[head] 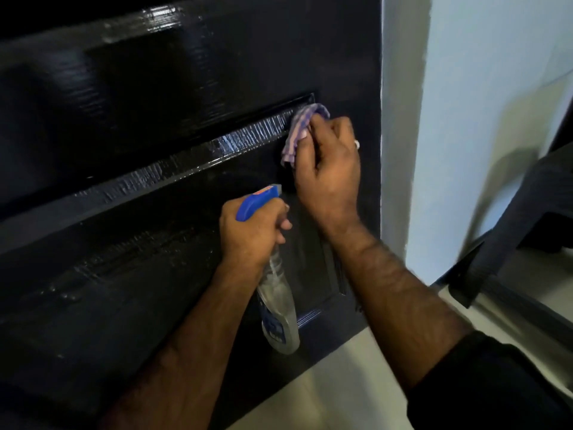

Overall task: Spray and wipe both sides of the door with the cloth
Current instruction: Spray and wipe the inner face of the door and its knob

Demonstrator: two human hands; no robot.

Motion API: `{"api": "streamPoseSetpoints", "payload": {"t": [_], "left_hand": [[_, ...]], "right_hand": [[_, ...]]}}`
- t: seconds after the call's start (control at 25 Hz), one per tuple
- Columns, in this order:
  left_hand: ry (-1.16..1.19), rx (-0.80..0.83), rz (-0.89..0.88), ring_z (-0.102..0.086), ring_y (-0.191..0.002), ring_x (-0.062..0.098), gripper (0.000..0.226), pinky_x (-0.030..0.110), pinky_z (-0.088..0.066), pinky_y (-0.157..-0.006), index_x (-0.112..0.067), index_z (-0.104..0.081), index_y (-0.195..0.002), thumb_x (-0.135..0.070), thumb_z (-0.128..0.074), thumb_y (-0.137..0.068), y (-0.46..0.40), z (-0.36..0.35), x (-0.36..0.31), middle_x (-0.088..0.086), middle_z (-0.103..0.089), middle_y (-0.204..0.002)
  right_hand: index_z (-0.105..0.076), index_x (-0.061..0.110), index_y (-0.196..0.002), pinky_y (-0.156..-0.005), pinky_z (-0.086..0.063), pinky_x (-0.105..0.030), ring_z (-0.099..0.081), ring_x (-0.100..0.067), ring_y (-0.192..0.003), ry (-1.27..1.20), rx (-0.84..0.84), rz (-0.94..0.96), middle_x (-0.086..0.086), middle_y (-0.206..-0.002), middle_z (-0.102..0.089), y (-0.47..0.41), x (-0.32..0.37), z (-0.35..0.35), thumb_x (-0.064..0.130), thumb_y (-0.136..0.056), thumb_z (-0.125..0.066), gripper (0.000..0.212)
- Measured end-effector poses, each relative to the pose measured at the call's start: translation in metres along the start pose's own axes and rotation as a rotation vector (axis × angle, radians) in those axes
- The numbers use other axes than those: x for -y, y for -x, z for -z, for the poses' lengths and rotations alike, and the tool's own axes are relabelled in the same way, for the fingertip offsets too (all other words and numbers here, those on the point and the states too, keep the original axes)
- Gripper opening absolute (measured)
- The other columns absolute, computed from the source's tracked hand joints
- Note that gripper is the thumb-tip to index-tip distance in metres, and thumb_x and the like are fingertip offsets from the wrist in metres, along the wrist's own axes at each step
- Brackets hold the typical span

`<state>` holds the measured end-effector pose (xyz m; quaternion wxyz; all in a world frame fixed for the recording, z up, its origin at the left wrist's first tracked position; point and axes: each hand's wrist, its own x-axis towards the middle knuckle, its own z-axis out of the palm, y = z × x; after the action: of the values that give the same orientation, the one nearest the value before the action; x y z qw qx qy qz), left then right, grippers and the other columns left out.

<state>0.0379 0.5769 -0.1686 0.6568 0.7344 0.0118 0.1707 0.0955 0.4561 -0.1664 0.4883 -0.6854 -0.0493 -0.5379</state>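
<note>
Two bare hands are at work on the dark, glossy door (pixel 130 125), which fills the left and centre of the head view and shows wet streaks along its raised mouldings. Right hand (pixel 328 169): fingers curled around a bunched purple-and-white striped cloth (pixel 299 128), pressing it against the upper right corner of a recessed panel, close to the door's right edge; a ring (pixel 357 144) sits on one finger of this hand. Part of the cloth hangs loose below the fingers. Left hand (pixel 251 231): wrapped around the neck of a spray bottle (pixel 279 308), just below and to the left of the right hand, with one finger reaching forward under the blue spray head (pixel 257 203). Whether that finger rests on the trigger cannot be told. The nozzle points toward the door face; the clear bottle body hangs downward in front of the lower panel, with a blue label near its base. The two hands are near each other but apart. A dark sleeve (pixel 496 383) covers the right upper forearm at the lower right. Beyond the door's right edge stands a pale wall (pixel 465 119), and beside it a dark piece of furniture (pixel 527 212), its kind unclear. Light floor (pixel 325 392) shows beneath the door's lower right corner.
</note>
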Motion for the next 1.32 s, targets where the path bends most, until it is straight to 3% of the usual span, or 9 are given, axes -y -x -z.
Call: {"api": "streamPoseSetpoints", "payload": {"t": [0.08,0.24,0.32,0.4,0.56,0.72,1.0,1.16,1.32], "left_hand": [[-0.004,-0.006,-0.002,-0.05,-0.04,0.021,0.015,0.026,-0.042,-0.045,-0.007,-0.072,-0.064,-0.02,-0.066,-0.069,0.001,0.001,-0.001,0.017,-0.067,-0.058],[-0.016,-0.021,0.094,-0.05,-0.041,0.02,0.017,0.027,-0.042,-0.049,-0.01,-0.074,-0.071,-0.002,-0.068,-0.085,0.022,0.012,0.007,0.016,-0.067,-0.06],[-0.019,-0.011,0.117,-0.051,-0.043,0.022,0.015,0.027,-0.043,-0.05,-0.01,-0.075,-0.079,0.0,-0.068,-0.088,0.023,0.017,0.0,0.016,-0.068,-0.062],[-0.016,-0.015,0.086,-0.052,-0.044,0.023,0.009,0.026,-0.043,-0.048,-0.007,-0.076,-0.082,-0.002,-0.069,-0.086,0.019,0.02,-0.016,0.017,-0.068,-0.062],[0.034,-0.025,0.006,-0.053,-0.042,0.023,0.02,0.025,-0.042,-0.047,0.005,-0.071,-0.074,-0.014,-0.072,-0.077,0.015,0.02,-0.05,0.018,-0.066,-0.059],[0.078,-0.027,0.014,-0.053,-0.041,0.022,0.02,0.028,-0.04,-0.05,0.011,-0.068,-0.074,-0.008,-0.07,-0.081,0.025,0.032,-0.055,0.019,-0.066,-0.061],[0.051,0.003,-0.04,-0.055,-0.044,0.022,0.029,0.029,-0.044,-0.05,0.009,-0.068,-0.072,-0.019,-0.072,-0.077,0.021,0.051,-0.06,0.02,-0.07,-0.063],[0.051,0.011,-0.028,-0.055,-0.045,0.024,0.025,0.028,-0.045,-0.05,0.006,-0.069,-0.071,-0.016,-0.073,-0.081,0.021,0.058,-0.062,0.02,-0.07,-0.064],[0.045,0.006,-0.025,-0.054,-0.043,0.021,0.015,0.025,-0.044,-0.046,-0.003,-0.073,-0.074,-0.007,-0.071,-0.088,0.019,0.061,-0.058,0.02,-0.069,-0.064]], "right_hand": [[-0.068,0.001,-0.131,-0.089,-0.048,-0.03,-0.06,-0.026,-0.1,-0.009,0.074,0.076,-0.017,-0.114,-0.056,0.034,-0.026,0.008,0.019,-0.106,-0.053,0.035],[-0.06,0.004,-0.141,-0.093,-0.056,-0.043,-0.064,-0.042,-0.109,0.287,0.292,-0.376,-0.022,-0.127,-0.059,0.186,-0.084,0.028,0.029,-0.106,-0.049,0.044],[-0.063,0.008,-0.138,-0.092,-0.051,-0.039,-0.066,-0.043,-0.111,0.225,0.205,-0.72,-0.019,-0.123,-0.063,0.181,-0.066,0.021,0.023,-0.106,-0.054,0.037],[-0.071,0.011,-0.12,-0.089,-0.052,-0.04,-0.068,-0.04,-0.108,0.091,0.077,-0.88,-0.015,-0.114,-0.071,0.122,-0.036,0.005,0.026,-0.103,-0.055,0.029],[-0.072,0.01,-0.113,-0.072,-0.043,-0.037,-0.064,-0.034,-0.093,0.095,-0.006,-0.324,-0.013,-0.107,-0.067,0.009,0.035,-0.008,0.034,-0.095,-0.052,0.035],[-0.069,0.008,-0.127,-0.073,-0.048,-0.038,-0.061,-0.031,-0.093,0.209,0.058,0.05,-0.015,-0.113,-0.058,-0.014,0.014,0.003,0.026,-0.104,-0.057,0.031],[-0.069,0.009,-0.128,-0.072,-0.043,-0.035,-0.062,-0.033,-0.092,0.244,0.043,-0.024,-0.014,-0.111,-0.059,-0.006,0.018,-0.005,0.033,-0.103,-0.047,0.041],[-0.073,0.012,-0.121,-0.068,-0.029,-0.026,-0.064,-0.032,-0.088,0.247,0.066,-0.011,-0.012,-0.107,-0.063,0.007,0.012,0.014,0.038,-0.102,-0.047,0.042],[-0.07,0.009,-0.127,-0.07,-0.045,-0.037,-0.062,-0.034,-0.092,0.324,0.034,0.041,-0.015,-0.112,-0.061,-0.022,0.023,0.002,0.027,-0.103,-0.052,0.035]]}}
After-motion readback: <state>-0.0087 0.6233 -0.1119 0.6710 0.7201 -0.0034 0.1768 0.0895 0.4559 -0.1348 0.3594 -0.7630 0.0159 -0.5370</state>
